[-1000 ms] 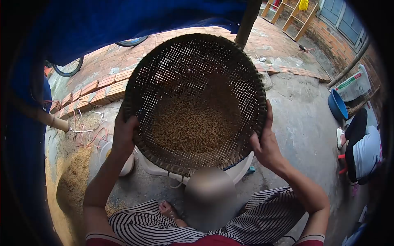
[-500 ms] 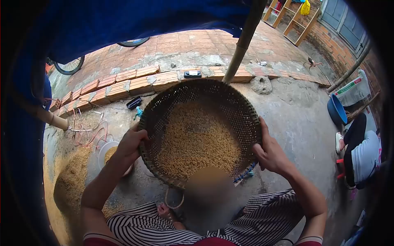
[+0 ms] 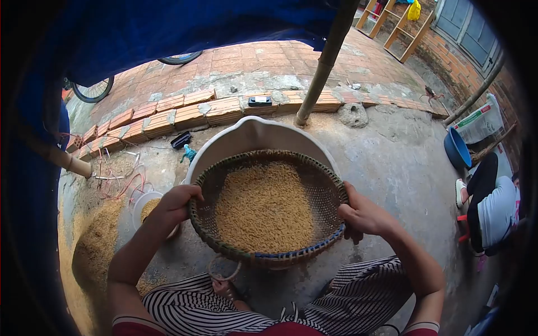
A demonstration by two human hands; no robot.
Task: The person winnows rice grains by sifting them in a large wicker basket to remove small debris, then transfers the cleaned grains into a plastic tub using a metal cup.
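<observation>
A round woven bamboo sieve (image 3: pixel 328 210) is held by its rim between my two hands. Golden unhusked grain (image 3: pixel 266 210) lies spread over its middle. My left hand (image 3: pixel 179 203) is closed on the left side of the rim. On the right side, my right hand (image 3: pixel 367 213) grips the rim with the thumb on top. Behind and partly beneath the sieve stands a large pale basin (image 3: pixel 252 131); its far wall shows, while the sieve hides its near part.
A white bucket of grain (image 3: pixel 140 215) and a brown heap (image 3: pixel 101 241) lie at left. A low brick row (image 3: pixel 190 115) and bamboo pole (image 3: pixel 322 78) stand ahead. At right are a blue basin (image 3: pixel 457 148) and a seated person (image 3: pixel 496 207).
The sieve has come down and tilted flatter, so the pale basin behind it now shows. The grain has shifted within it. Both hands keep their hold.
</observation>
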